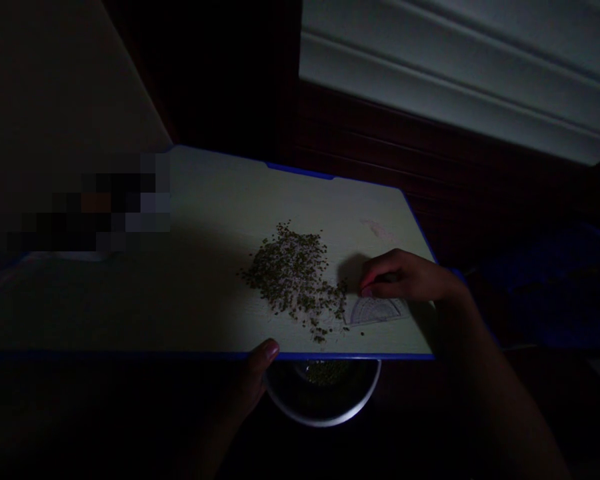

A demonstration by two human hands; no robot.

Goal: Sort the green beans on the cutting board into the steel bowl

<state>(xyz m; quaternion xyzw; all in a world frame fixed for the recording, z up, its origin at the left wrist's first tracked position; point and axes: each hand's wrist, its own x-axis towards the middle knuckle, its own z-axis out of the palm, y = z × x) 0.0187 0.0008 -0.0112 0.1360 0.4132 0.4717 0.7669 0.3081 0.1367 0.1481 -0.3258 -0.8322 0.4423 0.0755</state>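
A heap of small greenish seeds or beans (pixel 290 267) is spread over the pale tabletop (pixel 210 313). My right hand (pixel 405 277) pinches the upper edge of a clear protractor (pixel 377 311), which rests on the table just right of the heap. Below the table's front edge is a metal bowl (pixel 330 423) with more of the same seeds (pixel 327 372) in it. My left hand (pixel 254 377) is at the bowl's left rim, its thumb up at the table edge. Its other fingers are hidden in the dark, apparently gripping the bowl.
Blue trim (pixel 180 355) runs along the table's edges. A pixelated patch (pixel 95 210) covers something at the far left. Behind the table are pale horizontal panels (pixel 455 80), and a dark blue object (pixel 555 287) stands to the right. The scene is very dim.
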